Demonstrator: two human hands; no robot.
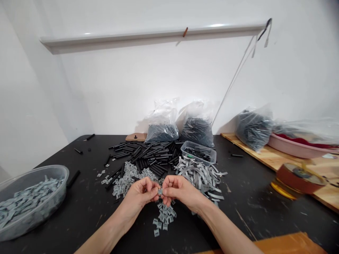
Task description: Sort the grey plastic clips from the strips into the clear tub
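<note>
A small grey plastic clip (160, 191) is pinched between the fingertips of both hands, above the middle of the table. My left hand (144, 189) closes thumb and fingers on its left side. From the right, my right hand (178, 188) grips it the same way, fingers curled. Just below the hands lies a small pile of similar slotted grey clips (166, 213). A larger heap of grey pieces (124, 180) sits behind my left hand. Beyond my right hand are many loose grey strips (202, 176). The fingers partly cover the held clip.
Many black rods (148, 153) lie behind the heaps, beside a clear plastic box (213, 155). Filled plastic bags (197, 128) lean on the wall. A clear tub (62, 176) of grey pieces stands left. At right are a tape roll (299, 178) and a pink basin (293, 146).
</note>
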